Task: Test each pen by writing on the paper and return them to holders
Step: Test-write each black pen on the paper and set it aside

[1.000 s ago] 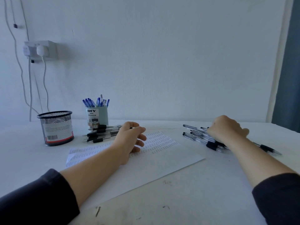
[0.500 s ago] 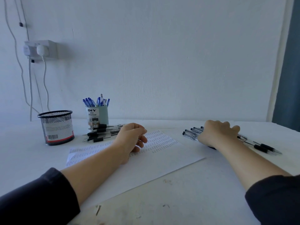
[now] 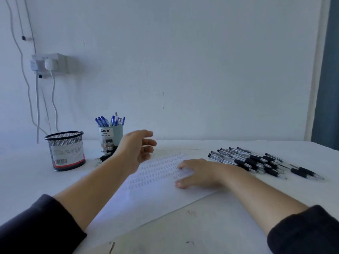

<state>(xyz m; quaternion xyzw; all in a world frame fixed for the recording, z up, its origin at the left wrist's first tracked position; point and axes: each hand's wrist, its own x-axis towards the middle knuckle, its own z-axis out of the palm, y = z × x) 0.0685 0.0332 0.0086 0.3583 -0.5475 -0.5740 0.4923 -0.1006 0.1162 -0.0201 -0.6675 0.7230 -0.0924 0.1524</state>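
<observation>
1. White surface (image 3: 229, 226), scuffed near the front edge, set against a pale wall (image 3: 192, 61).
2. Sheet of paper (image 3: 146, 204) lies flat and angled across the middle; rows of small written marks cover its far half.
3. Left hand (image 3: 135, 149) is raised above the paper's far-left corner, blurred, fingers loosely spread, grasping nothing that can be seen.
4. Right hand (image 3: 198, 173) lies palm-down on the right part of the paper, fingers straight and spread, released, holding no pen.
5. Black mesh cup (image 3: 65, 151) stands at far left with a barcode label; whether it holds anything cannot be told.
6. Pale blue holder (image 3: 110, 136) marked "DIY" stands just right of the mesh cup, packed with upright blue pens (image 3: 110, 121).
7. Loose black-grip pens (image 3: 256, 162) lie in a rough row on the surface, right of the paper, near the right hand.
8. A few more dark pens (image 3: 105, 157) lie at the holder's foot, partly hidden by the left forearm.
9. Wall socket (image 3: 49, 63) with a white plug, cables hanging down.
</observation>
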